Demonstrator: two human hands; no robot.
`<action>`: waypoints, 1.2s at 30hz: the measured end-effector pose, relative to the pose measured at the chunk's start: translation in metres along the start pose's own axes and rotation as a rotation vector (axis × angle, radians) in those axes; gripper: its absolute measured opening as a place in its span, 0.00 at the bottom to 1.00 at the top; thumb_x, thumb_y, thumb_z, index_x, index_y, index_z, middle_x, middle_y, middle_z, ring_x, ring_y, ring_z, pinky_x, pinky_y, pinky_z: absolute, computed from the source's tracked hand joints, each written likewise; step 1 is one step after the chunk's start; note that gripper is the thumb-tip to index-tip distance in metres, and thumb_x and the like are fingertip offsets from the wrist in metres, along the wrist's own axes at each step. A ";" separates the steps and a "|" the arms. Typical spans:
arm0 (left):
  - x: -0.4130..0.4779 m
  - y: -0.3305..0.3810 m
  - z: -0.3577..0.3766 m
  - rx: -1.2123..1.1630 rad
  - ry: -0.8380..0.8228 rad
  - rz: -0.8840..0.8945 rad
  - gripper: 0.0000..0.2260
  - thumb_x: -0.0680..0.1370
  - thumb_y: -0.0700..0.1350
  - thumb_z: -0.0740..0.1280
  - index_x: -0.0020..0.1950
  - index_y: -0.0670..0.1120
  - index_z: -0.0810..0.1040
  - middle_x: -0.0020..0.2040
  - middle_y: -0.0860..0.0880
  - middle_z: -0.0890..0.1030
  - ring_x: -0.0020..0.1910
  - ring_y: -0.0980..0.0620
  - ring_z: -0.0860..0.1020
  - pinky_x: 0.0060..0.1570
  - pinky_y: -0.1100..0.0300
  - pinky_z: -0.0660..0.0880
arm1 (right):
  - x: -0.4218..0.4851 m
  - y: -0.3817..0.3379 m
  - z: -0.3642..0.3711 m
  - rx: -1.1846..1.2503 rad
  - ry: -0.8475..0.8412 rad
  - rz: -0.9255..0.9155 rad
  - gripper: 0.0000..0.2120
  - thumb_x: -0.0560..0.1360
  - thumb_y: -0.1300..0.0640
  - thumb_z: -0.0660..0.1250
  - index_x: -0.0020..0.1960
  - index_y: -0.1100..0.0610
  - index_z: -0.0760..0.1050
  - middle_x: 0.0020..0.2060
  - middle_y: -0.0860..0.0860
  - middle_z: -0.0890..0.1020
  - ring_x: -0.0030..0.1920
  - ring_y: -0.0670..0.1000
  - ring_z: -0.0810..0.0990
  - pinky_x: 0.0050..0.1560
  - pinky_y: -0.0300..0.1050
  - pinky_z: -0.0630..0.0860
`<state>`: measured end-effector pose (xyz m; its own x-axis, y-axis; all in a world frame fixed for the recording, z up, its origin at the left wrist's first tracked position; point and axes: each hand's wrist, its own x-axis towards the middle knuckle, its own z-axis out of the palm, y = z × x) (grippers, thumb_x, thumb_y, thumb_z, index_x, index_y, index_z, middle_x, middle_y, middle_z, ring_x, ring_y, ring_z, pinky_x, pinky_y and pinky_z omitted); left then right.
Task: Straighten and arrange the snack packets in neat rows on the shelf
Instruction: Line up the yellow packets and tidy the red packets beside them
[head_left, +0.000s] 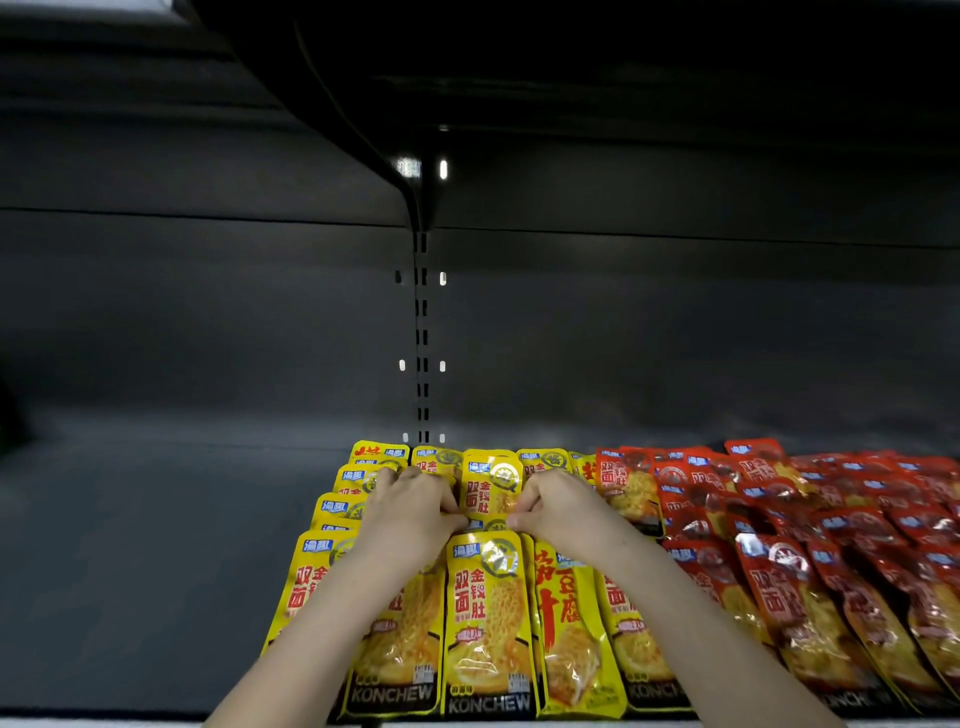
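Yellow snack packets lie in overlapping rows on the dark shelf, with a front yellow packet nearest me. One yellow packet in the middle row stands slightly raised. My left hand pinches its left edge, my right hand pinches its right edge, fingers curled on both. Both forearms reach in over the front row and hide parts of the packets there.
Red snack packets fill the shelf to the right, loosely overlapped and slanted. The shelf's left part is bare dark metal. A slotted upright runs up the back wall, and an upper shelf overhangs.
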<state>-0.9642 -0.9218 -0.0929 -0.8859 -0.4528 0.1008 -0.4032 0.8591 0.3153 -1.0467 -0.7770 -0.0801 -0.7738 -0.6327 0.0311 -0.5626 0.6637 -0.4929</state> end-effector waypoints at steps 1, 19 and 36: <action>0.001 0.000 0.000 -0.018 0.003 -0.003 0.08 0.75 0.55 0.67 0.49 0.53 0.80 0.56 0.51 0.76 0.61 0.45 0.65 0.59 0.57 0.64 | 0.001 0.000 0.000 0.009 -0.010 0.005 0.12 0.74 0.53 0.69 0.45 0.63 0.81 0.47 0.55 0.83 0.46 0.51 0.79 0.46 0.45 0.74; 0.019 0.002 0.009 -0.164 0.179 0.049 0.07 0.77 0.50 0.65 0.50 0.48 0.79 0.51 0.50 0.81 0.56 0.47 0.73 0.63 0.56 0.61 | 0.019 0.001 0.006 -0.068 0.119 0.034 0.16 0.77 0.54 0.64 0.41 0.67 0.79 0.33 0.58 0.75 0.34 0.55 0.75 0.32 0.44 0.67; -0.014 0.008 -0.009 -0.044 -0.024 0.087 0.09 0.74 0.55 0.68 0.46 0.51 0.79 0.50 0.52 0.80 0.62 0.46 0.67 0.57 0.55 0.65 | -0.015 0.002 -0.003 -0.030 -0.032 0.003 0.18 0.77 0.51 0.64 0.44 0.68 0.77 0.33 0.57 0.73 0.34 0.52 0.73 0.31 0.38 0.65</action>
<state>-0.9531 -0.9105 -0.0830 -0.9224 -0.3709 0.1074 -0.3147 0.8833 0.3474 -1.0367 -0.7648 -0.0792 -0.7661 -0.6428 0.0020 -0.5693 0.6771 -0.4663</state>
